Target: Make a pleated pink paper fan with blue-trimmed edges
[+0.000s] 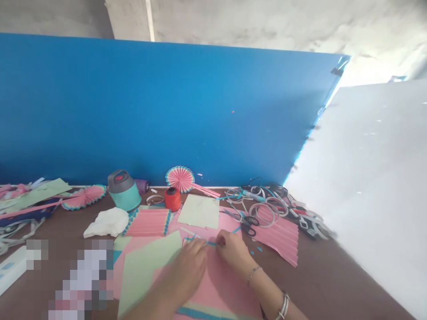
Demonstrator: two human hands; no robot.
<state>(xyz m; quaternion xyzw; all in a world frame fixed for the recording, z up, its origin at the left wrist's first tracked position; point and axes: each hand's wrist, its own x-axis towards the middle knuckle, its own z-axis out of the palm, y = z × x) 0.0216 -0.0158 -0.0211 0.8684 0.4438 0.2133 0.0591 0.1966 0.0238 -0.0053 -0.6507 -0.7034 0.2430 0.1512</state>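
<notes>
A narrow blue strip (211, 243) that looks like paper runs between my hands, just above a pink paper sheet (216, 284). My left hand (191, 266) is closed, fingertips pinching the strip toward its left end. At the other end my right hand (233, 251) is pinched on it too, with the fingertips partly hidden. A pale green sheet (143, 266) lies under and left of my left forearm. Black-handled scissors (249, 226) rest just beyond my right hand, beside a pleated pink sheet (278, 235).
Behind the hands stand a red thread spool (172, 201) and a teal jug (125, 195). A pleated pink piece with blue edges (148, 222), white tissue (106, 223) and a round pink fan (180, 179) lie nearby. Tangled cords (267, 209) sit at right, before the blue partition (160, 111).
</notes>
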